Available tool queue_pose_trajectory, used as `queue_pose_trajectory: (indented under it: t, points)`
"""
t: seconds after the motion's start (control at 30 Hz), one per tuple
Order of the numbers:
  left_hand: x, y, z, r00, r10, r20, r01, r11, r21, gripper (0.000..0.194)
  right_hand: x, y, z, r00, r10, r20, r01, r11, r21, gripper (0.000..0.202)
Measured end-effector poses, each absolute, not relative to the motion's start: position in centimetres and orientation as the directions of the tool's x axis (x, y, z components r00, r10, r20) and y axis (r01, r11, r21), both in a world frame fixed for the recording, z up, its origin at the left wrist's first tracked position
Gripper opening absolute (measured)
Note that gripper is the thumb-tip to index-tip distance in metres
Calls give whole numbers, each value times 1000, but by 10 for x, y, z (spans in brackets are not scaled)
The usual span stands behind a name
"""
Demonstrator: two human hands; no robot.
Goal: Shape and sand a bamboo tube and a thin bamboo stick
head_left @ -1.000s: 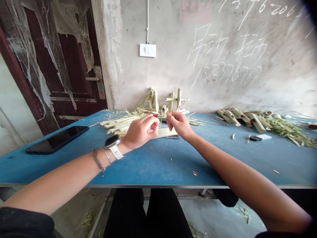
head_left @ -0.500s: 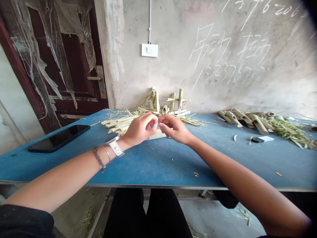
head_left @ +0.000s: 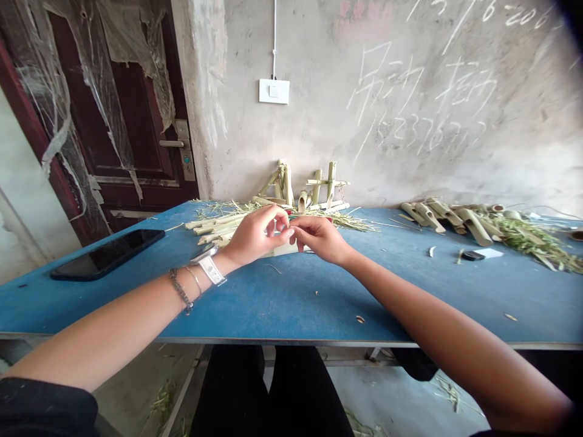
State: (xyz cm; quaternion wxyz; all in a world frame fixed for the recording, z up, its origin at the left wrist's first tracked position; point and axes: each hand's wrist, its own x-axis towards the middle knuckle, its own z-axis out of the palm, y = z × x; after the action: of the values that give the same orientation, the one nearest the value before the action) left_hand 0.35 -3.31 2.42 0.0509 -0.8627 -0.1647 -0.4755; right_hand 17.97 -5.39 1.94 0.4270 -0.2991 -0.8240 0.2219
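Note:
My left hand [head_left: 262, 232], with a watch [head_left: 211, 267] at its wrist, is closed in a pinch over the back-middle of the table. My right hand [head_left: 320, 238] meets it fingertip to fingertip, thumb and forefinger pressed together. Whatever sits between the fingers is too small and hidden to name; a speck of red and green shows beside the fingertips. Behind and below both hands lie pale cut bamboo-like stalks [head_left: 214, 224] on the blue table [head_left: 291, 303]. Past them, against the wall, stand pieces built of the same stalks, a leaning frame [head_left: 285, 182] and a crossed one [head_left: 331, 182].
A black phone [head_left: 107, 254] lies at the left. At the right are a pile of cut tube pieces [head_left: 430, 215], shredded green strips [head_left: 542, 243] and a small black-and-white object [head_left: 483, 255]. The table's front edge [head_left: 291, 342] runs above my legs.
My right hand's fingers have drawn closer together into a tighter pinch against the left fingertips. The left hand has barely moved.

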Motion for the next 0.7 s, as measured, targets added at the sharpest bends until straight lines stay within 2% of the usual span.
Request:
queue_pose_trajectory:
  t: [0.07, 0.2, 0.3, 0.4, 0.53, 0.7]
  points:
    - [4, -32, 24, 513, 256, 820, 316, -944, 96, 12, 180, -54, 19, -466, 668, 580, 313, 738, -598, 21]
    - [4, -33, 25, 543, 223, 810, 315, -948, 50, 13, 182, -54, 20, -460, 654, 600, 322, 753, -574, 20]
    - [4, -36, 27, 549, 202, 811, 305, -952, 31, 15, 184, -55, 22, -461, 669, 583, 296, 735, -610, 19]
    - [6, -37, 27, 547, 226, 806, 281, -957, 78, 15, 184, -55, 23, -469, 690, 552, 256, 704, -662, 20]
    - [6, -34, 25, 528, 292, 798, 250, -951, 183, 12, 183, -52, 22, -367, 742, 561, 263, 661, -703, 19]
    - [5, -34, 26, 558, 297, 775, 243, -951, 190, 8, 187, -44, 21, -203, 786, 584, 355, 615, -704, 13]
